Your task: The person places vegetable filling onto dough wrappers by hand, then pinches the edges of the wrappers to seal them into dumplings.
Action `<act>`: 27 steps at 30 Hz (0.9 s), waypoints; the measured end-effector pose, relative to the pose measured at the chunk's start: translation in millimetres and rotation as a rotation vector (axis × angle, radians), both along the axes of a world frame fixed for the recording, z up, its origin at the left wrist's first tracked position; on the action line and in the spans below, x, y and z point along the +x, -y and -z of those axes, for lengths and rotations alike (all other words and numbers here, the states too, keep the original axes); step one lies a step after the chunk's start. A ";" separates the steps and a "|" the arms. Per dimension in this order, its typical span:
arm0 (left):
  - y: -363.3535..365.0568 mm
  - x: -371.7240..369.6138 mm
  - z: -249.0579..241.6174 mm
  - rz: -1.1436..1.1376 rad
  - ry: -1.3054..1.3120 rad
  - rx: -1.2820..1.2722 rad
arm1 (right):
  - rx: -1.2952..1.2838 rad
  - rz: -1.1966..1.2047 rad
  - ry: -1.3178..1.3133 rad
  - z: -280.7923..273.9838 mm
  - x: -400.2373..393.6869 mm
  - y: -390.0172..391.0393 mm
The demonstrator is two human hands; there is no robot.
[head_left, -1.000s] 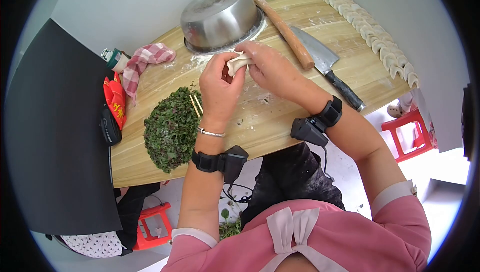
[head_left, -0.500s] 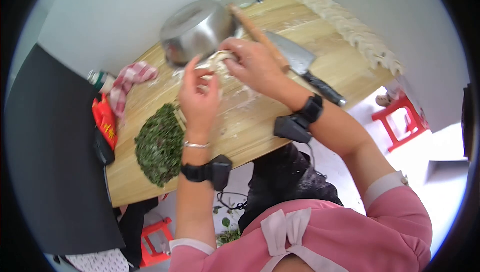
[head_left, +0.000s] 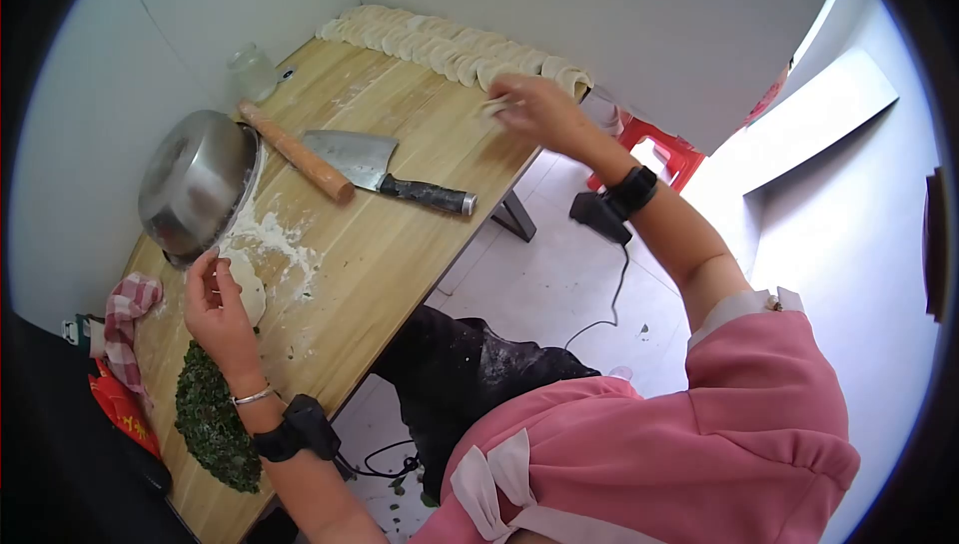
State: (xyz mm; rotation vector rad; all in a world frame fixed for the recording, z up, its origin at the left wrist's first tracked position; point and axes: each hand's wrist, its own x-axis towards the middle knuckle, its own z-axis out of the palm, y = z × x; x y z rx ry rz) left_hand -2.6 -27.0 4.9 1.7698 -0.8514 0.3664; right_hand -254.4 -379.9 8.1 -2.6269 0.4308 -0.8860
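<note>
My right hand (head_left: 539,109) is raised at the front end of the dumpling rows, its fingers closed on a pale dumpling (head_left: 495,105) that shows only in part and is smeared by motion. Folded white dumplings (head_left: 440,42) lie overlapping along the far table edge. My left hand (head_left: 218,309) hovers near the left of the table, fingers loosely bent and apart, with nothing visible in them. Beside it, partly covered by the hand, lies a round dough wrapper (head_left: 248,292). Chopped greens (head_left: 208,424) are heaped close below that hand.
An upturned steel basin (head_left: 190,179), a rolling pin (head_left: 295,151) and a cleaver (head_left: 360,159) lie on the wooden table (head_left: 400,104). Flour (head_left: 270,234) is scattered there. A glass jar (head_left: 252,72), a checked cloth (head_left: 128,319) and a red packet (head_left: 120,409) stand around. A red stool (head_left: 664,149) is beyond the edge.
My view has turned to the right. Both hands were together over the dough; now my right hand has carried the dumpling to the rows, and my left hand is apart from it.
</note>
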 end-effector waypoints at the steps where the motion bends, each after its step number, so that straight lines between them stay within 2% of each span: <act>1: -0.4 0.6 0.8 0.012 0.006 0.013 | -0.065 0.120 -0.074 -1.0 -12.0 13.2; 3: -0.2 1.4 1.9 0.025 -0.001 0.024 | -0.106 0.133 -0.067 7.5 -27.6 45.9; 5: -2.0 3.8 2.8 0.042 0.000 0.042 | -0.256 0.103 -0.143 11.5 -36.4 63.8; 10: -1.6 3.9 3.8 0.020 -0.008 0.072 | -0.369 0.054 -0.163 16.4 -35.1 81.9; 12: -1.1 3.1 3.5 0.027 -0.013 0.074 | -0.504 0.022 -0.149 15.7 -35.3 83.8; 18: -3.7 6.2 3.8 0.037 -0.031 0.073 | -0.413 0.156 -0.112 13.0 -46.6 74.5; 22: -4.0 4.1 1.0 0.048 -0.054 0.065 | -0.485 0.140 -0.097 11.7 -50.8 72.6; 24: -4.9 7.4 2.4 0.041 -0.031 0.067 | -0.331 0.185 -0.078 6.8 -52.9 67.4; 25: -5.3 8.3 2.9 0.033 -0.008 0.068 | -0.331 0.185 -0.078 3.9 -52.3 66.9; 27: -6.3 7.5 1.6 0.019 -0.024 0.042 | -0.176 0.251 0.099 -2.4 -50.8 66.1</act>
